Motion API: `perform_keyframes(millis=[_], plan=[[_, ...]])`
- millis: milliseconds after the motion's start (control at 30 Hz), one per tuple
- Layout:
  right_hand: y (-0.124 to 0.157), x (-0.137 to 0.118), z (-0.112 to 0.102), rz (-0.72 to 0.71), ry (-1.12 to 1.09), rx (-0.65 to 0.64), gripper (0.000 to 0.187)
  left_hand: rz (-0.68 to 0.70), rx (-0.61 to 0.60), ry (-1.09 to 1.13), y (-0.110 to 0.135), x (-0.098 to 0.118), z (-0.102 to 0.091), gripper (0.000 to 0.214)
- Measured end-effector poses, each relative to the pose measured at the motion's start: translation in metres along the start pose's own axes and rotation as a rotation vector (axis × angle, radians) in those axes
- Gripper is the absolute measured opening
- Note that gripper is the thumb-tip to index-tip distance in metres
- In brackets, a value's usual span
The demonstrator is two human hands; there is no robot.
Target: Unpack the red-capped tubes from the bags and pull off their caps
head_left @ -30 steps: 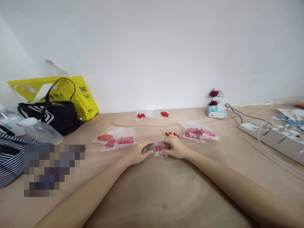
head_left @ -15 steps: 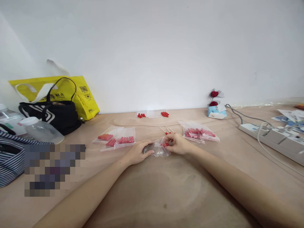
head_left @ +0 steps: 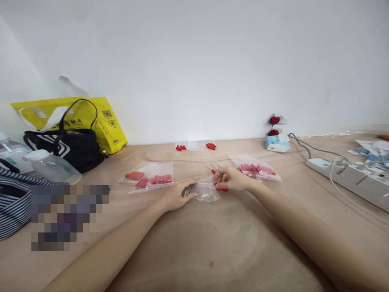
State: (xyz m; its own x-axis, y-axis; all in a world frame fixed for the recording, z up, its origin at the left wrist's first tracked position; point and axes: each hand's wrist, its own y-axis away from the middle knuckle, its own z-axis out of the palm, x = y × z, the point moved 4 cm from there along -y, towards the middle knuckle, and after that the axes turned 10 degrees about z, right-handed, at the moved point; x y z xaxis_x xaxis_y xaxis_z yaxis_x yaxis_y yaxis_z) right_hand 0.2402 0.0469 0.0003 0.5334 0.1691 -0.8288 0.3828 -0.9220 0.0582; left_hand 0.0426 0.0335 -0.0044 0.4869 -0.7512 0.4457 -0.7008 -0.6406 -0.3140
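Observation:
My left hand (head_left: 176,195) rests on the wooden table (head_left: 212,243), its fingers closed on the left end of a small clear zip bag (head_left: 206,192). My right hand (head_left: 232,179) is just right of the bag's mouth, pinching small red-tipped sticks (head_left: 221,189), with one red piece showing below the fingers. A few loose red-tipped sticks (head_left: 213,168) lie just beyond my right hand.
Filled bags of red pieces lie at the left (head_left: 151,177) and right (head_left: 255,168). Loose red pieces (head_left: 210,146) sit near the wall. A black handbag (head_left: 68,148), yellow bag (head_left: 91,119), plastic bottle (head_left: 53,168) and striped bag (head_left: 13,200) crowd the left; a power strip (head_left: 349,172) with cables runs along the right.
My right hand drew back from the bag's mouth to the right with red pieces between its fingers; the bag looks empty now. My left hand kept its hold.

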Motion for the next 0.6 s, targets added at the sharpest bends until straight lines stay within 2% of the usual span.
perform_keyframes(millis=[100,167,267,367,433,500,600], plan=[[0.005,0.0,-0.025,0.06,-0.087,-0.008,0.015,-0.005,0.001,-0.004,0.0,-0.001,0.0,0.037],[0.009,0.002,-0.047,0.091,-0.133,0.071,0.015,-0.004,0.002,-0.005,0.0,-0.001,0.0,0.037],[0.016,0.007,-0.077,0.149,-0.189,0.24,0.018,0.0,0.002,-0.006,0.0,-0.001,0.0,0.036],[0.019,0.009,-0.094,0.153,-0.251,0.468,0.02,0.005,0.006,-0.002,0.0,0.0,0.0,0.036],[0.019,0.01,-0.094,0.129,-0.272,0.643,0.018,0.003,0.003,-0.003,0.0,0.0,0.0,0.036],[0.015,0.013,-0.085,0.119,-0.235,0.805,0.016,0.0,-0.01,-0.008,0.0,0.001,0.0,0.037],[0.006,0.018,-0.06,0.11,-0.001,0.955,0.012,0.016,-0.054,-0.012,0.001,0.004,-0.001,0.042]])
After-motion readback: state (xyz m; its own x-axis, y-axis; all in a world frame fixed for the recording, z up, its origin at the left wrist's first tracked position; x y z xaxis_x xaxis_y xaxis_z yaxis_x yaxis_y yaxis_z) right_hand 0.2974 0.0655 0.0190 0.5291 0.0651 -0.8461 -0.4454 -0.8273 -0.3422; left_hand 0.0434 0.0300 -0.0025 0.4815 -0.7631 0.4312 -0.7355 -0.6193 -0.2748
